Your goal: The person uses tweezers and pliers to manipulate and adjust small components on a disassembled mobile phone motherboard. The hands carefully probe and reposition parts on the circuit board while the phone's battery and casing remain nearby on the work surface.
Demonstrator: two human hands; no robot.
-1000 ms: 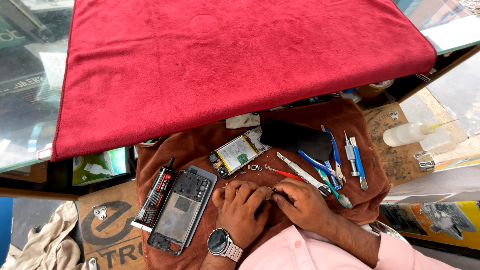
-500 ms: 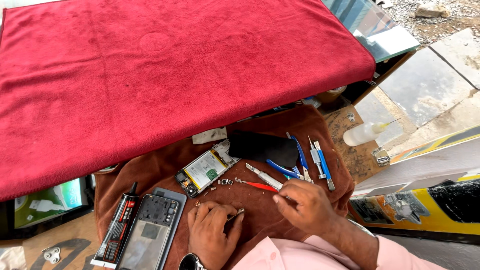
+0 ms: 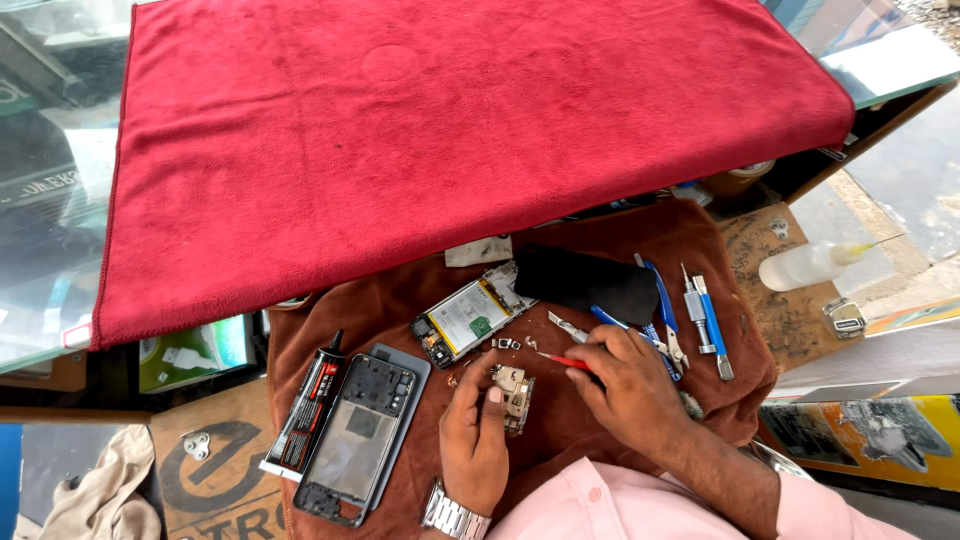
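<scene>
Left hand (image 3: 474, 436) pinches a small circuit board (image 3: 514, 392), fingers closed on its edge, over the brown cloth (image 3: 560, 430) on the bench. Right hand (image 3: 628, 385), just right of it, grips a red-handled tool (image 3: 563, 361), tip pointing at the board. Beyond the hands: an opened phone body with battery (image 3: 468, 314), a black cover (image 3: 588, 280). Left of left hand: phone frame (image 3: 358, 435), glue tube (image 3: 303, 412). Right: blue tools (image 3: 705, 320). Red towel (image 3: 440, 140) farther off.

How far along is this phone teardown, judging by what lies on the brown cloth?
Done: the phone frame lies open and emptied, the battery module set apart. In hand: the left hand steadies a small circuit board while the right hand holds a red tool. Left: reassembly; parts remain scattered.
</scene>
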